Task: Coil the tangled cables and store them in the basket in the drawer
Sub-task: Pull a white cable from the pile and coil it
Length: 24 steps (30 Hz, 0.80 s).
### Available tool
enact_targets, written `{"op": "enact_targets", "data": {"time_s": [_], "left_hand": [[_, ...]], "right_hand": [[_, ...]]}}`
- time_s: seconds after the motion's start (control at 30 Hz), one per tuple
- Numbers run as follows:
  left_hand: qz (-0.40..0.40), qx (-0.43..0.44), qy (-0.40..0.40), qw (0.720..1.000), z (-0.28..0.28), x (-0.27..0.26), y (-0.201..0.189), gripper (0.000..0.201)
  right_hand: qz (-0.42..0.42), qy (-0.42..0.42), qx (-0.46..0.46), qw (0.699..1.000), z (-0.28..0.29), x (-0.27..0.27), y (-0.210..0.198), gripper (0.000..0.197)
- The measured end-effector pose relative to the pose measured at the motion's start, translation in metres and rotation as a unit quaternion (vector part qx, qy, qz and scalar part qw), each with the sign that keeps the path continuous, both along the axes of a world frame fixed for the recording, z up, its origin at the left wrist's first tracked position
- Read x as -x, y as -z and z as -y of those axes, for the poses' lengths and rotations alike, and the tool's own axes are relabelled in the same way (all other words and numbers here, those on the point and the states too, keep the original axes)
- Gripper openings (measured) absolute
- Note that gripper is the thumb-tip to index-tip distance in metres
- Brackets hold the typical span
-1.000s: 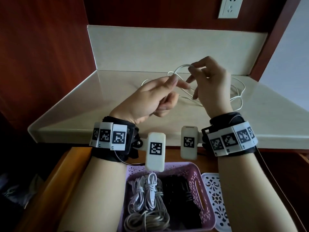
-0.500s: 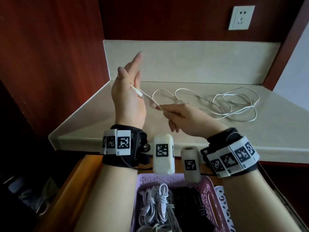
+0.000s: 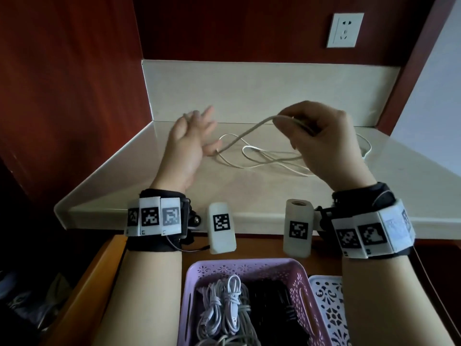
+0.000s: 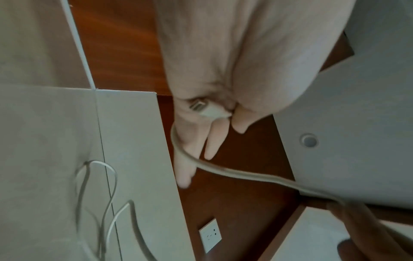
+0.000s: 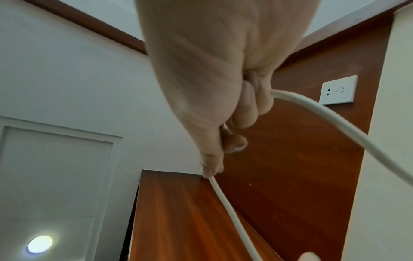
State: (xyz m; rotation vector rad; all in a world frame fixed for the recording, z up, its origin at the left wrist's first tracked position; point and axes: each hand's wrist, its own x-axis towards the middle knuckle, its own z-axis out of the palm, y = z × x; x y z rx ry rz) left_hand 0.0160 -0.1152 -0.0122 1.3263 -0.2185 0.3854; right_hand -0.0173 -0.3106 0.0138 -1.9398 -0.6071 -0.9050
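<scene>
A thin white cable (image 3: pixel 259 161) lies in loose loops on the pale countertop (image 3: pixel 249 193). My left hand (image 3: pixel 197 131) is raised above the counter's left part with its fingers straight. In the left wrist view its thumb pinches the cable's plug (image 4: pixel 206 110) against the palm, and the cable (image 4: pixel 245 174) passes around the fingers. My right hand (image 3: pixel 299 123) is held higher and to the right, pinching the same cable (image 5: pixel 228 208), so one strand spans the two hands. Below them, the purple basket (image 3: pixel 244 265) in the open drawer holds coiled white cables (image 3: pixel 224 308) and black cables (image 3: pixel 274 318).
A white lattice piece (image 3: pixel 326 308) lies right of the basket in the drawer. The drawer's wooden side (image 3: pixel 99 275) runs along the left. Dark red wood panels stand left of and behind the counter, with a wall socket (image 3: pixel 345 29) at the upper right.
My right hand has risen and moved right, away from the left hand, drawing out the strand between them. The left hand stays raised, still holding the plug.
</scene>
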Motion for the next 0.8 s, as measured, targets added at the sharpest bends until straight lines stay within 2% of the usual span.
{"op": "enact_targets", "data": {"time_s": [0.07, 0.13, 0.23, 0.3, 0.43, 0.53, 0.6, 0.7, 0.8], "left_hand": [[-0.021, -0.07, 0.058, 0.996, 0.012, 0.006, 0.001, 0.021], [-0.046, -0.156, 0.1, 0.982, 0.019, 0.011, 0.001, 0.036], [-0.058, -0.283, 0.135, 0.948, 0.024, 0.02, 0.001, 0.05], [-0.062, -0.317, 0.168, 0.931, 0.028, 0.026, 0.0, 0.06], [-0.05, -0.317, 0.259, 0.911, 0.031, 0.036, -0.005, 0.084], [-0.023, -0.341, 0.312, 0.886, 0.032, 0.042, -0.009, 0.077], [-0.015, -0.323, 0.346, 0.881, 0.033, 0.044, -0.011, 0.071], [0.008, -0.267, 0.376, 0.887, 0.031, 0.042, -0.014, 0.065], [0.04, -0.158, 0.35, 0.923, 0.029, 0.037, -0.016, 0.058]], "right_hand": [[0.059, -0.004, -0.02, 0.998, -0.001, 0.004, -0.004, 0.009], [0.091, 0.015, -0.025, 0.995, -0.001, 0.004, -0.004, 0.012], [0.076, 0.055, -0.04, 0.995, 0.002, -0.002, -0.002, 0.016], [0.044, 0.065, -0.048, 0.996, 0.003, -0.006, 0.0, 0.015], [0.023, 0.077, -0.062, 0.995, 0.008, -0.011, 0.004, 0.012], [0.002, 0.092, -0.079, 0.993, 0.013, -0.013, 0.005, 0.015], [-0.042, 0.085, -0.101, 0.99, 0.016, -0.016, 0.007, 0.026], [-0.093, 0.061, -0.08, 0.991, 0.012, -0.023, 0.015, 0.042], [-0.081, 0.043, -0.038, 0.995, 0.003, -0.029, 0.023, 0.04]]}}
